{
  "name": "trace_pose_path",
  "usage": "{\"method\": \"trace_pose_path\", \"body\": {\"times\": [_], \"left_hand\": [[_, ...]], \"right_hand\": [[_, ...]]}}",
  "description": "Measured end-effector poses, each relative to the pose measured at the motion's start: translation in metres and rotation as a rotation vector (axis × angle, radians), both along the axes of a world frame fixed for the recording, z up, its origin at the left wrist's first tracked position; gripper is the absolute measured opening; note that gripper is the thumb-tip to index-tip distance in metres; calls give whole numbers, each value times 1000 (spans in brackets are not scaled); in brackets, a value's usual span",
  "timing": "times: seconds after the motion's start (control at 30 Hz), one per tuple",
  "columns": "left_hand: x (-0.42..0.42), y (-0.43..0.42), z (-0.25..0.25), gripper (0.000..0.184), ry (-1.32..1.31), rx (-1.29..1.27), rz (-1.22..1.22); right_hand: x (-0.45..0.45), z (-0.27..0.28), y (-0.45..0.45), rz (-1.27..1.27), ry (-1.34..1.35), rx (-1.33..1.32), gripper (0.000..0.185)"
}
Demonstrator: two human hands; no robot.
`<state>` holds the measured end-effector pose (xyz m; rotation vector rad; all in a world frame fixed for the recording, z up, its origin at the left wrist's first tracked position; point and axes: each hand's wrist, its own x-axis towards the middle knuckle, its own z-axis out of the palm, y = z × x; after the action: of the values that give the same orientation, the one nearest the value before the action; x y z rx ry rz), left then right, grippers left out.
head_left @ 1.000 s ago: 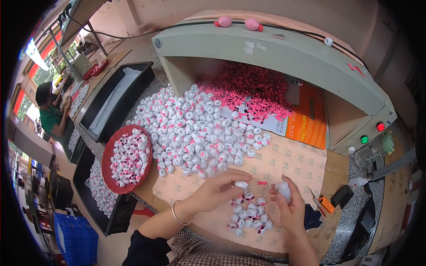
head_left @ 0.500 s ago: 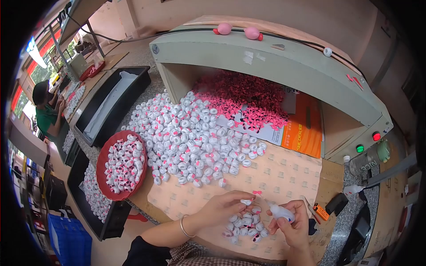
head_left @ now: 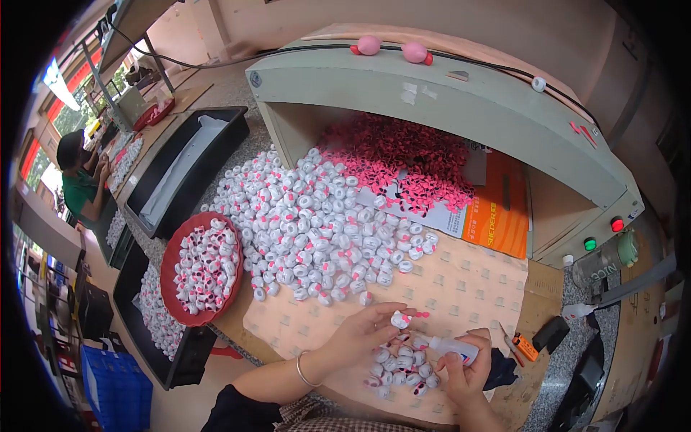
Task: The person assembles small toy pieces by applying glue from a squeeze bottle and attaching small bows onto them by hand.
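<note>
Pinched between the fingertips of my left hand (head_left: 363,335) is a small white piece (head_left: 400,320) with a bit of pink on it. My right hand (head_left: 468,371) is wrapped round a small translucent bottle (head_left: 455,348), tilted so its nozzle points left toward the white piece. A small pink bow (head_left: 422,315) lies on the patterned sheet (head_left: 475,284) just beyond my left fingertips. Below and between both hands sits a cluster of white and pink pieces (head_left: 403,369). A large heap of white pieces (head_left: 309,223) spreads farther back.
Pink bows (head_left: 410,155) are piled under a green metal housing (head_left: 446,93). A red basket (head_left: 170,288) of pieces and black trays (head_left: 237,119) stand at the left. A cutter (head_left: 525,347) lies at the right. A co-worker (head_left: 80,180) sits far left.
The bottle has gone from upright to tilted, its nozzle now near my left hand. Both hands moved lower in view, and the held white piece has turned.
</note>
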<state>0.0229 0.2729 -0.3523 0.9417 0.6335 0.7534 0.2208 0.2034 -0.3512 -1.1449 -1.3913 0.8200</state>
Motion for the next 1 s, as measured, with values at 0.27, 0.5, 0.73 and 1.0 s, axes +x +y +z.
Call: {"method": "trace_pose_path", "body": {"times": [0.27,0.5,0.73,1.0], "left_hand": [[0,0,-4,37,-9,-18,-7],[-1,0,-3,37,-48,-38,-12],[0,-1,-6,36,-25,-36,-6],[1,-2,-9,35,-52,-44,4]], "right_hand": [[4,-5,1,-33,-186,41,20],[6,-4,1,2,-290,81,20],[-3,-2,-2,-146,-177,60,24],[4,-5,-1,-22,-346,121,20]]}}
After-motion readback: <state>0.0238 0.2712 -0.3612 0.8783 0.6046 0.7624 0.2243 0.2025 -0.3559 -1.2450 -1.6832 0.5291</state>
